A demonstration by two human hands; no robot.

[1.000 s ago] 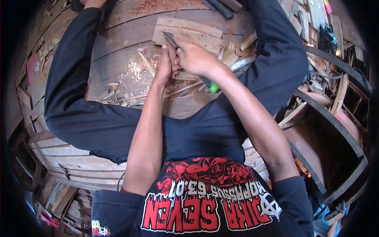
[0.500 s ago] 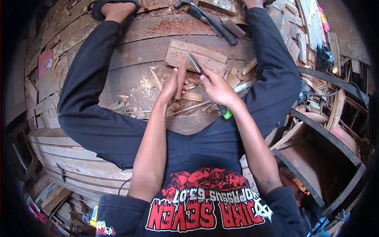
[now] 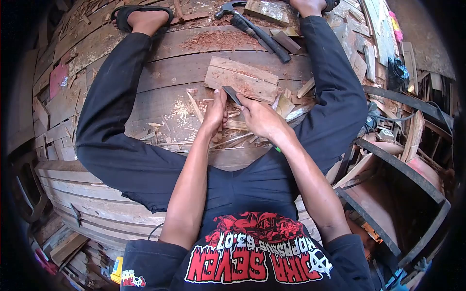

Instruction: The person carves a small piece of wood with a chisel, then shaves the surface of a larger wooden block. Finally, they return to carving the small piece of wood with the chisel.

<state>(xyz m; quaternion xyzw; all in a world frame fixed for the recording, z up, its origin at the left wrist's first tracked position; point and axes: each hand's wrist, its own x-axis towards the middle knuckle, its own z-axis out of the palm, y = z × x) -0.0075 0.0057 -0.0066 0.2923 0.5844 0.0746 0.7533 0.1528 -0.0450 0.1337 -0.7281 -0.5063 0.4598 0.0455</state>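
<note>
My right hand (image 3: 262, 119) is wrapped around a chisel (image 3: 231, 95), its flat grey blade angled up and left toward my other hand. A bit of the chisel's green handle end shows below my right wrist. My left hand (image 3: 215, 114) is closed, thumb up, beside the blade tip. The slim reddish-brown wooden stick it grips is almost wholly hidden by my fingers at this angle. Just beyond both hands lies a flat wooden block (image 3: 242, 77) with shavings on top.
A claw hammer (image 3: 255, 31) lies beyond the block, near another wood block (image 3: 267, 12). Shavings and offcuts litter the plank floor (image 3: 167, 77). My legs are spread on both sides. A dark-framed box-like piece (image 3: 398, 194) stands at the right among wood scraps.
The chisel blade has moved left and down, closer to my left hand. My left hand has turned, so the stick that showed plainly is now mostly out of sight.
</note>
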